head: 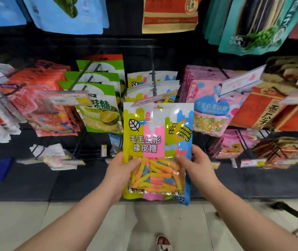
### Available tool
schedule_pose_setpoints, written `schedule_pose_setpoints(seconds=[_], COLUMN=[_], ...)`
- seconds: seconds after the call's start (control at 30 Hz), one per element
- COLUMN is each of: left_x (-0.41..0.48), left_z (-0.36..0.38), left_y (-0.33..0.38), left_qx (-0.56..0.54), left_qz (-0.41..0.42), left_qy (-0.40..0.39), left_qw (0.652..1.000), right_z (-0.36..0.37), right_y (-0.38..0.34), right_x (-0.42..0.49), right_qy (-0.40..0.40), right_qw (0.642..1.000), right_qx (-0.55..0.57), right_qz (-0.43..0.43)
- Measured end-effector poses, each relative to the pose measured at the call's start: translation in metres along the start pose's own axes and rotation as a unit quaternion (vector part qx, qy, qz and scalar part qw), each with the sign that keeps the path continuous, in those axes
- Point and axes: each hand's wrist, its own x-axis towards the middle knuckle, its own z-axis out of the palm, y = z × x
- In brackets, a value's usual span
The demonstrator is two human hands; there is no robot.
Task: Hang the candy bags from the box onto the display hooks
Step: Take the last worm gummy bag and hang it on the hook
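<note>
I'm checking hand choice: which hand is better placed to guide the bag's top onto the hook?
Probably right. Both hands hold the candy bag by its lower sides, but the right hand sits slightly higher than the left hand, nearer the top that must meet the hook.

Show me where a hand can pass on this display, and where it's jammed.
Free: the dark band between top and middle rows; the dark base ledge left of the held worm-candy bag. Crowded: middle row, green bags to pink bags.

Both hands up front: left hand point(121, 170) and right hand point(198, 163) grip the candy bag point(156, 140) by its lower sides. It's upright, just below the display hook point(153, 77) carrying matching bags.
</note>
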Motion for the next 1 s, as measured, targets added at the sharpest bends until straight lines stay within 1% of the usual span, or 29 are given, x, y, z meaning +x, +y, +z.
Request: schedule_pose_setpoints(seconds=[0.13, 0.2, 0.3, 0.43, 0.6, 0.73, 1.0], left_x=[0.007, 0.009, 0.012, 0.015, 0.021, 0.022, 0.022], left_z=[0.002, 0.003, 0.002, 0.001, 0.005, 0.009, 0.012], left_y=[0.006, 0.008, 0.008, 0.007, 0.014, 0.015, 0.008], left_qx=[-0.002, -0.005, -0.022, -0.028, -0.024, -0.018, -0.012], left_qz=[0.0, -0.001, -0.006, -0.008, -0.002, 0.0, -0.001], left_qy=[0.007, 0.01, 0.015, 0.015, 0.017, 0.011, 0.036], left_qw=[1.0, 1.0, 1.0, 0.999, 1.0, 1.0, 0.999], right_z=[0.002, 0.004, 0.006, 0.008, 0.005, 0.001, -0.001], right_y=[-0.001, -0.001, -0.004, -0.006, -0.005, -0.004, 0.0], right_x=[0.01, 0.015, 0.02, 0.027, 0.033, 0.036, 0.039], right_qy=[0.004, 0.006, -0.004, -0.018, -0.004, -0.015, -0.015], right_qw=[1.0, 1.0, 1.0, 1.0, 0.999, 0.999, 1.0], right_qx=[-0.007, 0.007, 0.004, 0.011, 0.032, 0.029, 0.012], right_qz=[0.009, 0.011, 0.018, 0.006, 0.003, 0.01, 0.013])
